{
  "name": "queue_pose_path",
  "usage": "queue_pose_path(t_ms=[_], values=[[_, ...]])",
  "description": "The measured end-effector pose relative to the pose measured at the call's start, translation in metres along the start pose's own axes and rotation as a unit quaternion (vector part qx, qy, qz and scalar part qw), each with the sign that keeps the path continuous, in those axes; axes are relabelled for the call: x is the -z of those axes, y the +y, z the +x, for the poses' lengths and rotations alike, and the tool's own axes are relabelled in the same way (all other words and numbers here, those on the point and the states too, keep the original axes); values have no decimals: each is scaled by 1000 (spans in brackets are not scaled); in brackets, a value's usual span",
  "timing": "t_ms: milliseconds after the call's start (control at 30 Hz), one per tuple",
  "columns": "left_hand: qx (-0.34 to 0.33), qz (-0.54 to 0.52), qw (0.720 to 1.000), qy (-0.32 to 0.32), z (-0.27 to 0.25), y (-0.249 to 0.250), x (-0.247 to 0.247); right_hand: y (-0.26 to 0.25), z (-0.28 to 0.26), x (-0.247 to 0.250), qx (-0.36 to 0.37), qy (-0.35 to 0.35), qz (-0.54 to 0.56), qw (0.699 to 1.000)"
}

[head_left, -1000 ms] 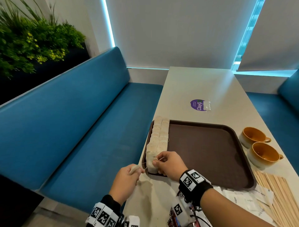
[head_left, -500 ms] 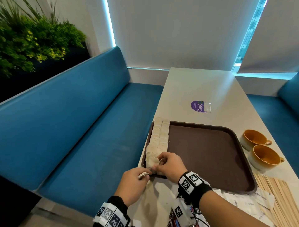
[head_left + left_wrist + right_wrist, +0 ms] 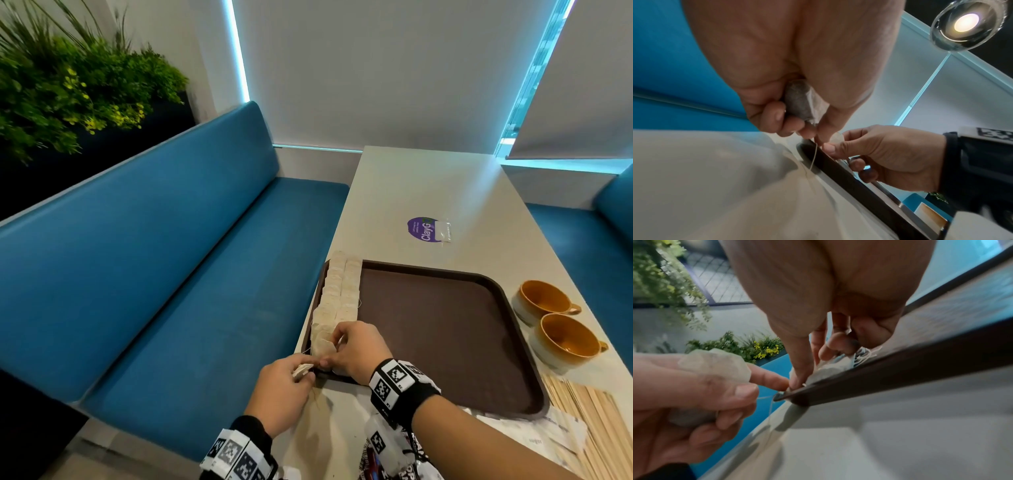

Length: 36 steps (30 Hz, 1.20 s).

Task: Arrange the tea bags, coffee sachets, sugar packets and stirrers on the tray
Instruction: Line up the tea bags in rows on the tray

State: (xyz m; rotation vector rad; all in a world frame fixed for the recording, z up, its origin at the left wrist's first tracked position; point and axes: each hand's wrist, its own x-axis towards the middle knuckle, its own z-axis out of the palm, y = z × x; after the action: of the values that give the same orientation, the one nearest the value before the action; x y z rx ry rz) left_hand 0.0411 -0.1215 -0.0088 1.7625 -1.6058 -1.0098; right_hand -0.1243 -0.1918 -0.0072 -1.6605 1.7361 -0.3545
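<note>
A brown tray [image 3: 445, 329] lies on the table with two rows of tea bags [image 3: 342, 291] along its left edge. At the tray's near left corner my left hand [image 3: 306, 371] grips a loose tea bag [image 3: 799, 100] in curled fingers, and its string [image 3: 813, 159] hangs down. My right hand [image 3: 330, 353] pinches the nearest tea bag of the row [image 3: 322, 344] at that corner, thumb by the rim [image 3: 900, 360]. The two hands touch at the fingertips. Wooden stirrers [image 3: 589, 421], white sugar packets [image 3: 534, 435] and dark coffee sachets [image 3: 394, 459] lie on the table in front of the tray.
Two orange cups [image 3: 541, 301] [image 3: 565, 339] stand right of the tray. A purple sticker [image 3: 424, 229] marks the table beyond it. A blue bench [image 3: 171, 274] runs along the left, just past the table edge by my left hand.
My left hand has moved right with its tea bag to the tray's near left corner and now meets the right hand. The right hand has stayed on the end of the row.
</note>
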Motion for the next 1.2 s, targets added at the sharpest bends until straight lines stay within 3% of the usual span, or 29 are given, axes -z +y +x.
queue_pose_path(t_ms=[133, 367, 567, 700, 900, 1000, 1200], values=[[-3, 4, 1000, 0, -1, 1, -2, 0, 1, 1, 10, 6, -3, 1000], [4, -25, 999, 31, 3, -1, 2, 14, 2, 17, 25, 50, 111, 992], [2, -22, 999, 34, 11, 4, -2, 15, 5, 7, 6, 30, 77, 997], [20, -25, 999, 1, 22, 4, -3, 9, 8, 0, 1, 31, 63, 998], [-31, 19, 998, -48, 35, 11, -5, 23, 0, 18, 0, 84, 122, 989], [-14, 4, 1000, -23, 36, 15, -5, 37, -4, 28, -30, 102, 107, 989], [49, -88, 994, 35, 29, 12, -3, 40, -8, 22, -26, 33, 72, 997]])
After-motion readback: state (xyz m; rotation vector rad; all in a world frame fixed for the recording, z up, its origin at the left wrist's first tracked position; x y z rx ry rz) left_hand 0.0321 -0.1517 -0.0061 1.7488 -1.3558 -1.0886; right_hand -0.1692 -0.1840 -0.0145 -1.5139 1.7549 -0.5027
